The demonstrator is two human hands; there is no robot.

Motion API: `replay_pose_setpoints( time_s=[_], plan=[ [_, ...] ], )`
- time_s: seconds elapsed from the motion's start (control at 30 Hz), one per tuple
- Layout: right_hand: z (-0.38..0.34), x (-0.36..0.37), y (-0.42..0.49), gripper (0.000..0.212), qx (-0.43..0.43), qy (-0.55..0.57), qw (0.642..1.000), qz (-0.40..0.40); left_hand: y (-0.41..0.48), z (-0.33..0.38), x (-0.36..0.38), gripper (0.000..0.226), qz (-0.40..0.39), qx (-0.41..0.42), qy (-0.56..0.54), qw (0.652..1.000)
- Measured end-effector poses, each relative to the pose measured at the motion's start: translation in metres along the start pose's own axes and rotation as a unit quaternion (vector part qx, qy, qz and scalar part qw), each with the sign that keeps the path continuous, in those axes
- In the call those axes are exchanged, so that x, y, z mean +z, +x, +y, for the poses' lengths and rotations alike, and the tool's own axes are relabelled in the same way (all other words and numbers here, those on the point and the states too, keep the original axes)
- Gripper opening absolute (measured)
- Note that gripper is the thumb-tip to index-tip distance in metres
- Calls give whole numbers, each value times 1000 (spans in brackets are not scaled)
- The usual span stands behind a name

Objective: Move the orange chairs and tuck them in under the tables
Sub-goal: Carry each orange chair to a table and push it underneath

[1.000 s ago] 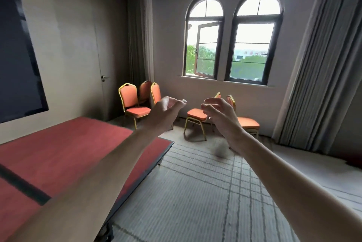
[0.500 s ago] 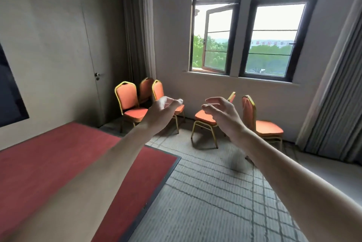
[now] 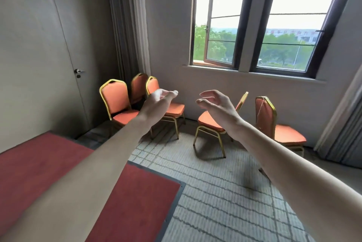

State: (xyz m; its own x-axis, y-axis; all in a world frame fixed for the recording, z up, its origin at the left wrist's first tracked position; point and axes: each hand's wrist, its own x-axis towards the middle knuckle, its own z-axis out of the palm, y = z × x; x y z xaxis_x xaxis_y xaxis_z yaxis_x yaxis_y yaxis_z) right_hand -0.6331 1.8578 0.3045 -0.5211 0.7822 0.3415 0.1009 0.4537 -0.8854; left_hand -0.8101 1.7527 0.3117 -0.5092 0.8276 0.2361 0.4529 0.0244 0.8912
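With our left hand (image 3: pixel 156 102) and right hand (image 3: pixel 217 104) reaching out empty, fingers loosely curled, the orange chairs (image 3: pixel 211 122) stand mid-frame under the window, probably light, rigid metal-framed seats best gripped by the backrest's top rail.

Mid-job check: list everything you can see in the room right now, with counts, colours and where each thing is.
orange chairs: five, orange pads on gold frames; three in the door corner, two below the windows, none at the table
table: one, red top with dark edge, lower left
door: one, grey, left wall
curtains: two, grey, far corner and right edge
windows: two, dark frames, far wall; left sash open
carpet: one, grey with darker grid lines, floor
left hand: one, bare, raised, empty
right hand: one, bare, raised, empty
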Motion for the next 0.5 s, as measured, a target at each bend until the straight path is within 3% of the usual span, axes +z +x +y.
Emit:
replay_pose_setpoints(
  time_s=[0.2, 0.5],
  plan=[
    [76, -1, 142, 31, 14, -6, 1000, 14, 147, -45, 39, 29, -22, -3, 8, 1000],
    [215, -28, 382, 31, 23, -23, 999, -31, 398, -121, 136, 34, -20, -41, 10, 999]
  ],
)
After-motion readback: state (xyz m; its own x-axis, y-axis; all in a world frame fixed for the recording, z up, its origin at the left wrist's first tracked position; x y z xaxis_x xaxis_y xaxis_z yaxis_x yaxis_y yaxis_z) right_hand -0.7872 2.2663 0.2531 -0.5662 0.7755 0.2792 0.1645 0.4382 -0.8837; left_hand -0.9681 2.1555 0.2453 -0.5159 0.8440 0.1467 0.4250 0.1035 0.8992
